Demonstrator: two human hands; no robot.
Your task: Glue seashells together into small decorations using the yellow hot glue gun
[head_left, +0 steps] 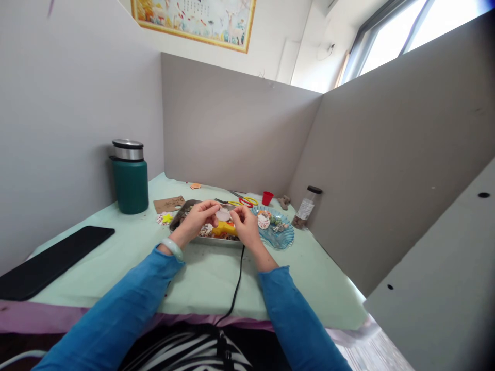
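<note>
Between my two hands is a thin, pale, roundish piece (223,215), held up over a metal tray (211,240). My left hand (199,219) pinches its left edge, a pale green bangle on that wrist. At the right edge, my right hand (246,224) has its fingertips closed on the same piece. Below them a yellow tool (224,229), possibly a glue gun, lies on the tray among small shell-like bits. A black cord (238,283) runs from near the tray's front edge down to my lap.
Right of the tray sits a blue scalloped dish (284,241) with small decorations. Behind are scissors (247,201) and a red cup (267,198); a jar (307,208) leans by the right partition. At left stand a green flask (130,180), cardboard (166,204) and a black flat object (58,260).
</note>
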